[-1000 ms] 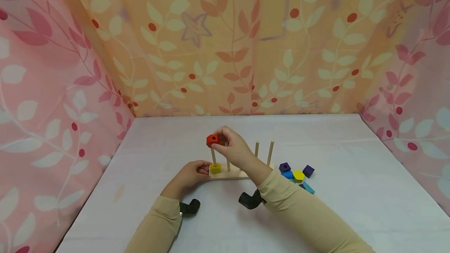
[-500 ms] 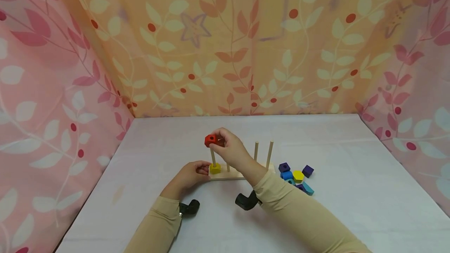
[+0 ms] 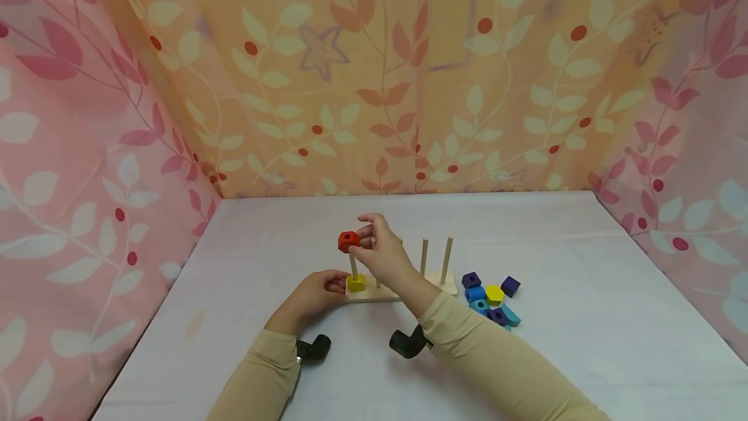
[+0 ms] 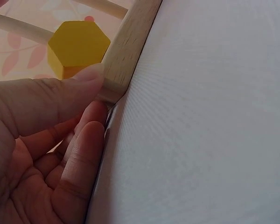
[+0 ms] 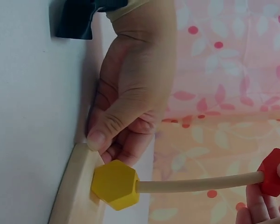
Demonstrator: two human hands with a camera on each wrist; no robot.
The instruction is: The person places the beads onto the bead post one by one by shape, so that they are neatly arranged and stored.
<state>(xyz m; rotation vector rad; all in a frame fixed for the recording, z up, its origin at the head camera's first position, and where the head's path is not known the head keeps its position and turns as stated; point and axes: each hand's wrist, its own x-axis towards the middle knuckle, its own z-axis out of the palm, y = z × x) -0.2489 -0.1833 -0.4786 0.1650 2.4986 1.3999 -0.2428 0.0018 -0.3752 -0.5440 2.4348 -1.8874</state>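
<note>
My right hand (image 3: 388, 255) pinches a red hexagonal block (image 3: 349, 241) with a hole through it. In the right wrist view the red block (image 5: 274, 172) sits at the tip of the leftmost peg (image 5: 200, 181). Around the foot of that peg lies a yellow hexagonal block (image 3: 356, 283), resting on the wooden peg board (image 3: 388, 295). My left hand (image 3: 315, 294) grips the board's left end; the left wrist view shows the thumb on the end (image 4: 114, 77) and fingers curled below it. More upright pegs (image 3: 447, 260) rise from the board, some partly behind my right hand.
Right of the board several loose blocks lie together: purple (image 3: 510, 286), yellow (image 3: 494, 294), blue (image 3: 475, 293) and light blue (image 3: 511, 314). Black wrist mounts (image 3: 409, 343) hang below both wrists. Patterned cloth (image 3: 386, 83) encloses the white table (image 3: 263, 226) at the back and sides.
My right hand has moved slightly left and then down, bringing the red block lower on the leftmost peg's tip. My left hand stays on the board's end.
</note>
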